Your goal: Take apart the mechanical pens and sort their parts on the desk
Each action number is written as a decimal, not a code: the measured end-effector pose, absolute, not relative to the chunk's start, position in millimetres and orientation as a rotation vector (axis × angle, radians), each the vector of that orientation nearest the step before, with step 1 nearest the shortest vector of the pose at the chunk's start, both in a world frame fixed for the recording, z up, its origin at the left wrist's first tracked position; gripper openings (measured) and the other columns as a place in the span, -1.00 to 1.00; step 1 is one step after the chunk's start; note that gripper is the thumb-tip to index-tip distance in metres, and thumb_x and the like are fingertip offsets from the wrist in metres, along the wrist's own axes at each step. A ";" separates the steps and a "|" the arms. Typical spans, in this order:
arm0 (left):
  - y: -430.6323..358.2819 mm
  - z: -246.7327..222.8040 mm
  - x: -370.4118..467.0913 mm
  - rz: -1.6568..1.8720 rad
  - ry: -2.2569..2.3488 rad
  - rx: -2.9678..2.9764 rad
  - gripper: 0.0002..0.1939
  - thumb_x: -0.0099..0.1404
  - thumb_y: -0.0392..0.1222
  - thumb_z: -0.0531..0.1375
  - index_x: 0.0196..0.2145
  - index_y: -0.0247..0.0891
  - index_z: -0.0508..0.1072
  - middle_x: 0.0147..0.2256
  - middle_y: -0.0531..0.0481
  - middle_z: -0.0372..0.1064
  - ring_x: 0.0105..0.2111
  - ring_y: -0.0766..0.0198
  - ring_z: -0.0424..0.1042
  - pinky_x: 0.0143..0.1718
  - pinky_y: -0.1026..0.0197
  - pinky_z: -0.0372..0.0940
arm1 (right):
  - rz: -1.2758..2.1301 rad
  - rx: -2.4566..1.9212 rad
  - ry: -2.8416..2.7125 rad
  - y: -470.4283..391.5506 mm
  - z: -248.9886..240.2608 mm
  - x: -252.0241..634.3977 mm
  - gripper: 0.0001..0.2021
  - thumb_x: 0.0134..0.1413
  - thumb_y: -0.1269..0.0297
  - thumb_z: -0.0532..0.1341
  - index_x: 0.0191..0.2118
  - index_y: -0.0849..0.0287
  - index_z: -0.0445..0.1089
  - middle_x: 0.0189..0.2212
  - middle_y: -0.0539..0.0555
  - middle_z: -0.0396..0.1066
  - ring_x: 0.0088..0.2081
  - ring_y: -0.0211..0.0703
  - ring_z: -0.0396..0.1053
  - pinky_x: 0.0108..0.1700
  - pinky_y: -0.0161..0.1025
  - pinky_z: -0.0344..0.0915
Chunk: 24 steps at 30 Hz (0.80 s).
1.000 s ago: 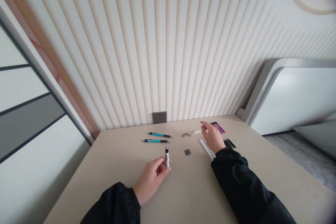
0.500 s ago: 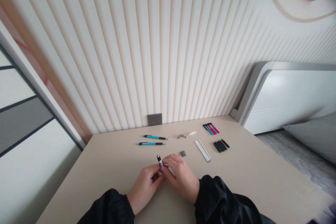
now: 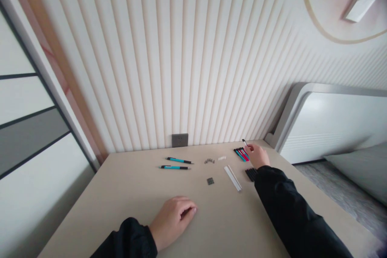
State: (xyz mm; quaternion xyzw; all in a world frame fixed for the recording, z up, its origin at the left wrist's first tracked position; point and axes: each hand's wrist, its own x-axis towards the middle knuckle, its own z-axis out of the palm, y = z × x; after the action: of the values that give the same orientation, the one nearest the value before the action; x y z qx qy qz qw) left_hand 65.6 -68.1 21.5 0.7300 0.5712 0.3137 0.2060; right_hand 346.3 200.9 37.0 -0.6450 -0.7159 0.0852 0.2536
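At the far right of the desk, my right hand (image 3: pixel 256 155) pinches a slim pen barrel (image 3: pixel 244 142). Its black end and a pale stretch stick out past my fingertips. Close beneath that hand lies a row of teal and red pen barrels (image 3: pixel 241 154) with black tops. My left hand (image 3: pixel 175 218) rests near the front middle of the desk, fingers curled in, and nothing shows in it. Two teal pens with black grips, the upper pen (image 3: pixel 179 161) and the lower pen (image 3: pixel 174 167), lie side by side beyond it.
Small grey cone tips (image 3: pixel 209 161) and little white pieces (image 3: pixel 222 158) lie toward the back. A dark grey bundle of small parts (image 3: pixel 210 181) and thin white rods (image 3: pixel 232 178) are in the middle. Black grips (image 3: pixel 250 174) sit partly behind my right sleeve. A wall socket (image 3: pixel 179 140) is behind.
My right hand has left my left hand and moved far right to the coloured barrels, carrying a pen barrel. My left hand stays near its place, with the barrel no longer at its fingers.
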 end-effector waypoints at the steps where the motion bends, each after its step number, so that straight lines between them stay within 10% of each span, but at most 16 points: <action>1: -68.1 20.8 65.5 0.875 1.593 2.038 -0.72 0.35 -0.13 0.05 -0.36 -0.16 0.55 -0.48 0.00 0.43 -0.47 0.26 0.36 -0.41 0.28 0.17 | 0.229 -1.812 -1.938 213.0 32.7 359.1 -0.67 0.12 0.14 0.08 -0.23 0.22 0.51 -0.31 0.24 0.51 -0.27 0.01 0.43 -0.30 -0.20 0.22; 24: -13.2 2.8 -2.6 0.762 2.294 2.368 -0.69 0.34 -0.31 0.04 0.02 -0.26 0.38 -0.09 -0.13 0.38 -0.07 0.08 0.32 0.00 -0.03 0.24 | 0.343 -1.810 -2.098 261.0 -17.1 405.1 -0.66 0.05 0.13 0.13 -0.18 0.15 0.56 -0.30 0.16 0.54 -0.23 0.01 0.45 -0.26 -0.23 0.24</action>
State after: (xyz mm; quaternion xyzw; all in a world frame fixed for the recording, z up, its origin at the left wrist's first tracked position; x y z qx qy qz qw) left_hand -2.6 -13.2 2.8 0.6947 0.6728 0.2237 -0.1208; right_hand 405.1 261.0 -17.1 -0.6384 -0.7399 0.1210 0.1741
